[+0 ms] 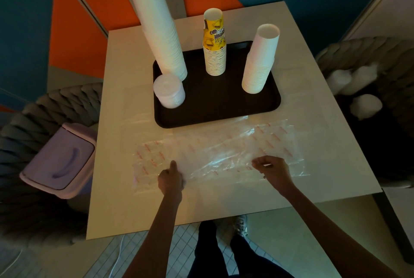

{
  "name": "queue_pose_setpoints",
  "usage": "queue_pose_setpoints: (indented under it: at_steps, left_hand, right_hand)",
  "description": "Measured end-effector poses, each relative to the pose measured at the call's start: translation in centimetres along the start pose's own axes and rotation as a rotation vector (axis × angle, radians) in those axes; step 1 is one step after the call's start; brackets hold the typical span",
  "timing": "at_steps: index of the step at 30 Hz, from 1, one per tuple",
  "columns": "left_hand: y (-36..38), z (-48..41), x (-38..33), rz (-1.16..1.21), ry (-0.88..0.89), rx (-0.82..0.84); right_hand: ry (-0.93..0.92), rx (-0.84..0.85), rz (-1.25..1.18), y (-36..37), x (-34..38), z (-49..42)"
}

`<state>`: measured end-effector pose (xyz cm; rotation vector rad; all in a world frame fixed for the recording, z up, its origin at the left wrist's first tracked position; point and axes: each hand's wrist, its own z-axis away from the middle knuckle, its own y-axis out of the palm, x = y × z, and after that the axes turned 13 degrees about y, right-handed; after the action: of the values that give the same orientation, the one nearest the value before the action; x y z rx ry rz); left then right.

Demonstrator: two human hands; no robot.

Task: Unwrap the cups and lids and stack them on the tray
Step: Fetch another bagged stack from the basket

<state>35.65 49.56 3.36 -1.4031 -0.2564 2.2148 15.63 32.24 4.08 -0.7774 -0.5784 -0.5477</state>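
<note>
Table (pixel 125 71), pale top, me standing at its near edge.

Around it: one lidded bin (pixel 59 159) on the floor just beside the table's left side. Two woven chairs, one left (pixel 26 120), one right (pixel 380 58). Three pale bundles (pixel 366 106) on the right seat; cannot tell what they are.

In front of me: one clear wrapper (pixel 224 150) with red print, lying flat across the table between me and the tray (pixel 212 103), its far edge touching the tray's near rim.

On the tray, all upright:
- cup stacks, three: tall white stack (pixel 156 20) back left, yellow printed stack (pixel 214 47) back middle, shorter white stack (pixel 261 60) at right
- lid stack (pixel 169 90), one, front left, just beside the tall stack's base

My left hand (pixel 170 179): on the wrapper, fingers curled, one digit straight; cannot tell whether film is caught inside.

My right hand (pixel 272 170): fingertips pinching the wrapper further right.
</note>
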Motion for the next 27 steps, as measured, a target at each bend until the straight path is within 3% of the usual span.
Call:
queue_pose_setpoints:
  at_steps: [11,19,24,27]
  left_hand:
    - [-1.2,0.4,0.6,-0.439,0.595,-0.028]
    - [-1.0,0.9,2.2,-0.565,0.565,-0.004]
    - [-1.5,1.0,2.4,-0.601,0.553,-0.028]
    - [-2.0,1.5,1.9,-0.664,0.537,-0.030]
  right_hand:
    - [-0.102,-0.010,0.248,-3.8,-0.3,-0.6]
    - [-0.030,0.087,0.430,-3.9,-0.8,0.0]
    - [-0.064,-0.269,0.463,-3.3,0.4,0.5]
    - [-0.377,-0.368,0.422,-1.2,1.5,0.6]
